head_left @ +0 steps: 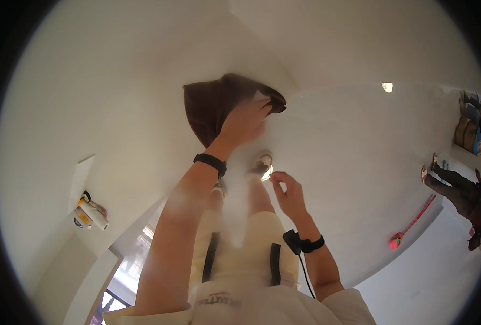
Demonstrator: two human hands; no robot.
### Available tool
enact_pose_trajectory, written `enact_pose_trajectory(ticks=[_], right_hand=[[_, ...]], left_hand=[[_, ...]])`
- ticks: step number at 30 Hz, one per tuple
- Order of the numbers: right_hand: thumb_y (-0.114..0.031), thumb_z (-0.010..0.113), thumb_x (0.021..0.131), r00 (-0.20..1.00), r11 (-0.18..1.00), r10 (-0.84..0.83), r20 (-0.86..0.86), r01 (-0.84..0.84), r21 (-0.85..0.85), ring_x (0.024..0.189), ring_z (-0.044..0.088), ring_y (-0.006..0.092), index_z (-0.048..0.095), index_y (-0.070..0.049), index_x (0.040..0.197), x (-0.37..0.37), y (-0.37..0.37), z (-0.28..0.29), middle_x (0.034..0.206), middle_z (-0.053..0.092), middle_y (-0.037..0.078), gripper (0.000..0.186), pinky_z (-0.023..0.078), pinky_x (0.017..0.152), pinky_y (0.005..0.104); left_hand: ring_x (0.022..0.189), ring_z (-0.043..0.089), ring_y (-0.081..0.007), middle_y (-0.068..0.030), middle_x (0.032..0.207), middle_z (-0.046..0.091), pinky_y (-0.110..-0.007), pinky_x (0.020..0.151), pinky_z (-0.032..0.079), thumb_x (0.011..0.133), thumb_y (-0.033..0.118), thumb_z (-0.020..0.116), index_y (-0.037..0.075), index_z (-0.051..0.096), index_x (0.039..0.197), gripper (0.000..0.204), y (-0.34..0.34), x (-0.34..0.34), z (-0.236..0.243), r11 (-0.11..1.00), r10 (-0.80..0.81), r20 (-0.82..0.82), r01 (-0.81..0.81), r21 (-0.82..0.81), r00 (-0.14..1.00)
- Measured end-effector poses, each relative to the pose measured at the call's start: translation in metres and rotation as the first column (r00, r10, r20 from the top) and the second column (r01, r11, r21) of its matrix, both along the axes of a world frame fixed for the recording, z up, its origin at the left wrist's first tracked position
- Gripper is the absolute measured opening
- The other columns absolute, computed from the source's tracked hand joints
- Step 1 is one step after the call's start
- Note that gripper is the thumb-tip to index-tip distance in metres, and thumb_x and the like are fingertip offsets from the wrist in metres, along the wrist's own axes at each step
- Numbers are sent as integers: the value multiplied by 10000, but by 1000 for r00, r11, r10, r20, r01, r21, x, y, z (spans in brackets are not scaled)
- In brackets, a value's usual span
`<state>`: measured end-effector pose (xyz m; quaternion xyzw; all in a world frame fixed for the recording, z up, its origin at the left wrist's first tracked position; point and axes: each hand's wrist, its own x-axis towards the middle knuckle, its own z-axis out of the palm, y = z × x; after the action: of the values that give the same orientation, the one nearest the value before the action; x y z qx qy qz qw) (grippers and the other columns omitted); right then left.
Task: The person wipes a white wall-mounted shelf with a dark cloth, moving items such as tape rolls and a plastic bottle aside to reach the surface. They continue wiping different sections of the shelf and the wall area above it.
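A dark brown piece of soft material (pixel 205 105), cloth-like and perhaps a bag, spreads out in front of me. My left hand (pixel 246 122) lies over its right part with the fingers curled at its edge, gripping it. A small white patch (pixel 259 96) shows by those fingers; its kind is unclear. Lower and to the right, my right hand (pixel 289 194) has thumb and forefinger pinched together. Beside the fingertips is a bright curved glint (pixel 267 173), over or near my foot. Whatever the pinch holds is too small to make out. Haze blurs the middle of the picture.
At the left, a white roll (pixel 95 214) lies with yellow and black items. A red long-handled tool (pixel 413 221) rests on the right. Another person (pixel 462 189) stands at the far right, near boxes (pixel 466 131). A black cable (pixel 305 273) hangs from my right wristband (pixel 312 244).
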<state>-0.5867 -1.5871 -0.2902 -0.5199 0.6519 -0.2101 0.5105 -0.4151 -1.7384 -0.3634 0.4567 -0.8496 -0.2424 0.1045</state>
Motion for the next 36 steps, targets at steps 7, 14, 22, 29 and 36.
enact_pose_trajectory(ticks=[7,14,22,29,36], right_hand=[[-86,607,876,994,994,-108,31,109,-6,813,641,162,567,-33,1145,0,-36,-61,1025,653,94,277,492,660,277],[-122,694,815,907,926,-372,199,378,9,898,590,158,498,-32,1230,24,-70,-127,1086,607,70,468,487,757,272],[-194,721,803,644,759,-648,407,508,406,968,593,208,556,-20,1158,50,-42,-110,1070,629,110,429,496,810,311],[-256,676,834,941,943,-296,166,260,206,859,646,251,590,-26,1113,83,-60,12,945,656,158,372,501,780,369],[-161,640,828,989,970,83,124,-52,-239,923,616,317,552,-24,1184,144,-85,17,1041,619,181,391,485,778,388]], left_hand=[[1137,508,-259,-71,1348,497,-446,1012,371,788,189,596,108,505,1291,518,8,34,-1,993,31,-94,-42,-107,995],[1136,497,-285,-73,1322,512,-469,1024,338,778,222,609,186,548,1268,496,6,50,10,981,-68,-3,66,-180,998],[1106,506,-270,-70,1230,544,-458,989,366,774,211,613,164,575,1226,456,9,60,20,985,24,109,-5,-174,994],[1293,398,-258,-90,1365,447,-432,1046,332,740,177,640,121,496,1297,578,43,59,34,956,286,236,-261,-134,929],[1389,290,-237,-76,1503,313,-424,1112,229,898,315,452,95,370,1418,571,54,62,24,912,403,76,-394,-110,912]])
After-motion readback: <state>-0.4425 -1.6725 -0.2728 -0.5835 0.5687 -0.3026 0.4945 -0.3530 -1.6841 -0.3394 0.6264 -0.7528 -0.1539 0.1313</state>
